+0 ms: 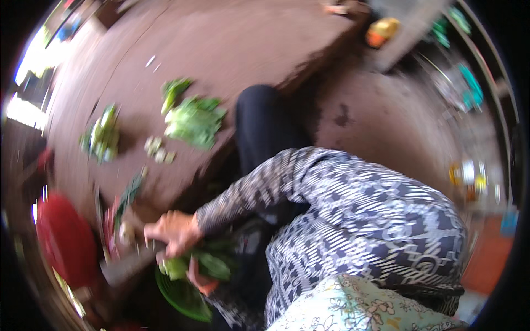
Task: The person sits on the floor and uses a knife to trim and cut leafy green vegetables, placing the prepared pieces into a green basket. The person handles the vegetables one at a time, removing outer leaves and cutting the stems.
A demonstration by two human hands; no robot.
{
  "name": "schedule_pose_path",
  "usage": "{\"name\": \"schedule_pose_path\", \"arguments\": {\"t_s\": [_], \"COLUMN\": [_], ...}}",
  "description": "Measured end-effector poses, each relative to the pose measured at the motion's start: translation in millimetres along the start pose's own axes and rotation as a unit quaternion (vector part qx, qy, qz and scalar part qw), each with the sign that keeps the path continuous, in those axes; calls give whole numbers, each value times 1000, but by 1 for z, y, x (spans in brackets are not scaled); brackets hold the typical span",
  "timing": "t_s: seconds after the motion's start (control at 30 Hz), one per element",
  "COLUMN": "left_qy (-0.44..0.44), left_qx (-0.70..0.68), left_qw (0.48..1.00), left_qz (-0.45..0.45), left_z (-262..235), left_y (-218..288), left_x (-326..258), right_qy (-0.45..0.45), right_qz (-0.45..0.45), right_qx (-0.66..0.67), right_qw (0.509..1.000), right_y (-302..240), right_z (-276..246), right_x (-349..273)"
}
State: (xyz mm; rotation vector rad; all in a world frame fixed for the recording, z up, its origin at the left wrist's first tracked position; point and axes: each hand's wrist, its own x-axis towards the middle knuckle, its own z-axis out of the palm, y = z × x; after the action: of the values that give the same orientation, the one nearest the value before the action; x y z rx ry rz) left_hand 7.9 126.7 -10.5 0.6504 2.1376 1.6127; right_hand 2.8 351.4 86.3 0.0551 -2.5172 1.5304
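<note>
My right hand [175, 233] is closed round the handle of a broad-bladed knife [130, 267], its blade pointing down and left. Just below it, my left hand [202, 280] grips leafy green vegetables [212, 266] with pale stalks close to the blade. Beneath both hands is a green plastic basket [175, 300], its inside partly hidden. On the brown floor beyond lie a leafy head of greens [196, 121], a bundle of greens [103, 135] and several pale cut pieces [159, 150]. Motion blurs much of the picture.
A red rounded object [66, 237] stands left of the knife. My dark-clad knee [258, 116] is raised beside a step edge. Farther right are bottles [469, 174], a teal item [470, 91] and an orange-yellow object [382, 32].
</note>
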Motion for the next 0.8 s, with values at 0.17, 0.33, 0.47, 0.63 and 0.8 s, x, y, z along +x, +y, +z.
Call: {"name": "schedule_pose_path", "arguments": {"t_s": [0.17,0.33,0.47,0.63,0.8], "left_qy": [26,63,78,146,173], "left_qx": [-428,-403,-419,-454,-450], "left_qw": [889,908,904,879,875], "left_qz": [-161,-96,-23,4,34], "left_z": [-3,-13,-23,-29,-3], "left_y": [26,55,61,62,64], "left_x": [3,-2,-8,-25,-33], "right_qy": [36,-62,-164,-184,-204], "right_qz": [-87,-17,64,132,139], "right_qx": [88,235,301,350,341], "right_qw": [992,970,937,909,907], "right_y": [13,3,-2,7,12], "right_z": [20,48,53,65,57], "right_x": [15,24,34,34,0]}}
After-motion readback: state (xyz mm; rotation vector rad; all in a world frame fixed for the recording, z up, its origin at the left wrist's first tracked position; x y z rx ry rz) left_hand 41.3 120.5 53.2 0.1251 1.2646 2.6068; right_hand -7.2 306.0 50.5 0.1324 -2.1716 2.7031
